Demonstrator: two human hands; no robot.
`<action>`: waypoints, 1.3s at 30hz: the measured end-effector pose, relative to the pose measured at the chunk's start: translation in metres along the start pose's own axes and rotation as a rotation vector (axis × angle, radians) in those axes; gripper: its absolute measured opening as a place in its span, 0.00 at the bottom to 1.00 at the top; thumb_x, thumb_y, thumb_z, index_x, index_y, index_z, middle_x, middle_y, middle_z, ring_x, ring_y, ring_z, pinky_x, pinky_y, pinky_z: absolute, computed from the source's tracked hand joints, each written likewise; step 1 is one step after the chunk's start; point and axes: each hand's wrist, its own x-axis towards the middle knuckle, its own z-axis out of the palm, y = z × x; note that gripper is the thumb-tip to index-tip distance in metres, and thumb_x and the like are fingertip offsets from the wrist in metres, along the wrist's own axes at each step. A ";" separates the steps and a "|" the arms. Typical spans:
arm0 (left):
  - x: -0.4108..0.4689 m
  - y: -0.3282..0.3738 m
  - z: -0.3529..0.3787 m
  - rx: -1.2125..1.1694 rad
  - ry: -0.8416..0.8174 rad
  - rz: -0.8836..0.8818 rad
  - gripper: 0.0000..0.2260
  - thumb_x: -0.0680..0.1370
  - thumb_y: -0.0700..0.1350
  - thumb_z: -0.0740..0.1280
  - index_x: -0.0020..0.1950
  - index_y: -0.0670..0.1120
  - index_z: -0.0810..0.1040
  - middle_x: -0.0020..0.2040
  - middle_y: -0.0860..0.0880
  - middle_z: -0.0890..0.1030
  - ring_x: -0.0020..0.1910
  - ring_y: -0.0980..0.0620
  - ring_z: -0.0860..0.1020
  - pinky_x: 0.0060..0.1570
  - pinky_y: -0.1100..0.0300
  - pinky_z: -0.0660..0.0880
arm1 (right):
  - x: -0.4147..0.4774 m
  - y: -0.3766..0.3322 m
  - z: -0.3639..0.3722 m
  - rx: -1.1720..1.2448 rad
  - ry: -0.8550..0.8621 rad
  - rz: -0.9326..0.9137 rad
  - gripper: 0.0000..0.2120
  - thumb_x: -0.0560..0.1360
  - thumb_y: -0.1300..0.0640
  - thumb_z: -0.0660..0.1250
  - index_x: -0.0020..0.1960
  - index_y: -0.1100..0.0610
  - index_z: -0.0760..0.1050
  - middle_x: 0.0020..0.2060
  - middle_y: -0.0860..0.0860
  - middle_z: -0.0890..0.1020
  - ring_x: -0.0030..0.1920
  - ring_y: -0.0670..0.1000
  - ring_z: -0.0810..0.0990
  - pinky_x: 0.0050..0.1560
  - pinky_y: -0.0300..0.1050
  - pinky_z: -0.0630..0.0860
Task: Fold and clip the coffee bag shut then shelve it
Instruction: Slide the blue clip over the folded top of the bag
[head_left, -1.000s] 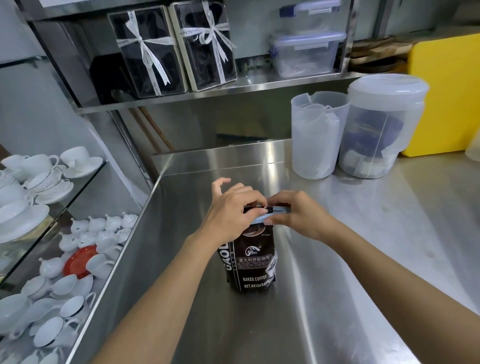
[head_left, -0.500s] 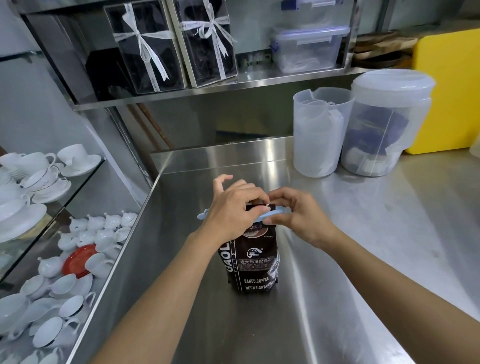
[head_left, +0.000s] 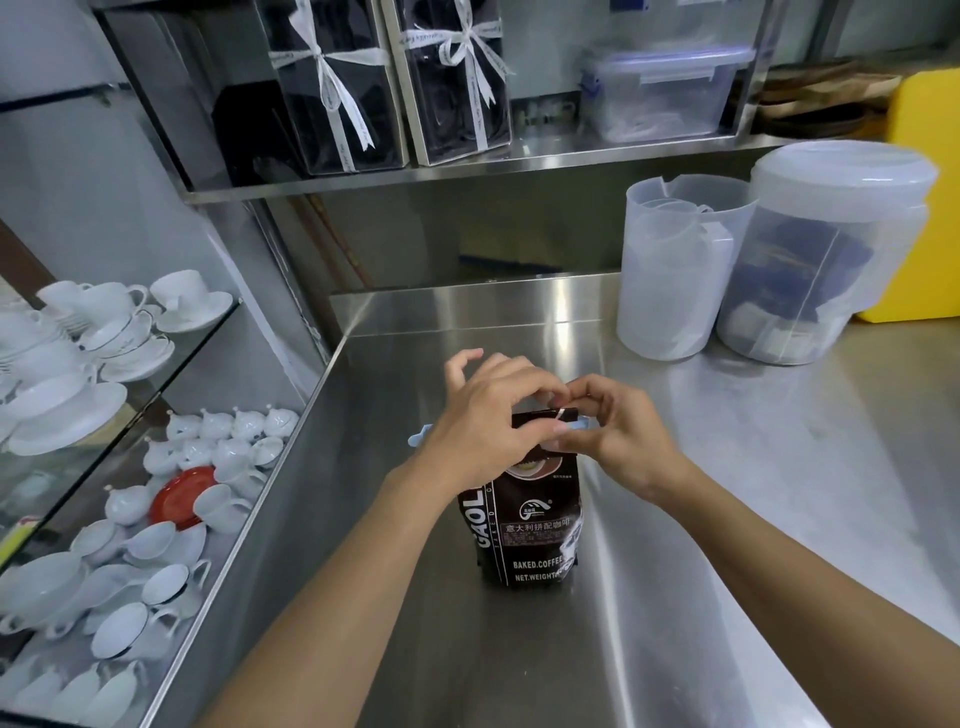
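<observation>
Since a moment ago the right hand (head_left: 618, 441) has curled tighter over the top of the bag (head_left: 524, 525), its fingers now arched over the fold. The left hand (head_left: 483, 421) pinches the folded top and the blue clip (head_left: 574, 425), fingers closed on them. The bag stands upright on the steel counter (head_left: 727, 493), near the middle, well short of the shelf (head_left: 467, 174) at the far side.

Clear jugs (head_left: 675, 270) on counter (head_left: 779, 467); white cups (head_left: 104, 332) left.

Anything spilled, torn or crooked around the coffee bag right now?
Nothing stands out. The coffee bag stands upright on the steel counter, both hands at its folded top with the light blue clip. No spill shows.
</observation>
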 end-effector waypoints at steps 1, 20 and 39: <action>-0.005 -0.003 -0.007 0.009 0.028 -0.020 0.11 0.68 0.53 0.69 0.49 0.54 0.77 0.45 0.59 0.75 0.52 0.66 0.67 0.64 0.60 0.46 | 0.001 0.001 -0.001 -0.003 0.013 0.015 0.16 0.61 0.73 0.73 0.39 0.55 0.74 0.36 0.53 0.80 0.40 0.52 0.80 0.48 0.55 0.77; -0.058 -0.054 -0.017 -0.302 0.238 -0.645 0.12 0.65 0.45 0.75 0.35 0.62 0.77 0.46 0.54 0.80 0.68 0.44 0.62 0.65 0.53 0.58 | 0.001 -0.002 -0.002 -0.057 0.046 0.022 0.16 0.61 0.73 0.73 0.38 0.55 0.74 0.31 0.51 0.81 0.29 0.43 0.78 0.34 0.31 0.74; -0.066 -0.021 -0.002 0.011 0.414 -0.474 0.09 0.69 0.46 0.72 0.47 0.47 0.79 0.43 0.59 0.77 0.47 0.68 0.71 0.67 0.55 0.52 | -0.001 0.007 0.000 -0.028 0.092 -0.029 0.17 0.62 0.72 0.73 0.41 0.53 0.74 0.37 0.55 0.81 0.35 0.45 0.81 0.39 0.34 0.78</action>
